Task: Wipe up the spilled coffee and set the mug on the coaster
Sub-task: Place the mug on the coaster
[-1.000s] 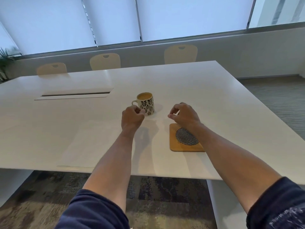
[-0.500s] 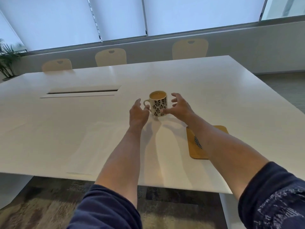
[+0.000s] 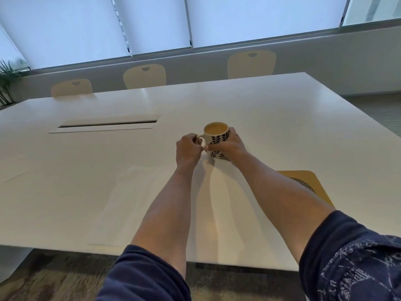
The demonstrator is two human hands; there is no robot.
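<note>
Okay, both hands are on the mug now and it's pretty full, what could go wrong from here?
1. The mug is filled almost to the rim, so a quick lift or tilt may slosh coffee onto the white table.
2. The coaster lies partly under the right forearm; carrying the mug there could nudge it or hide the landing spot.
3. The left hand holds the handle while the right hand wraps the body; uneven pulls could tip it.

Both hands (image 3: 230, 146) have closed around the mug (image 3: 216, 137).
</note>
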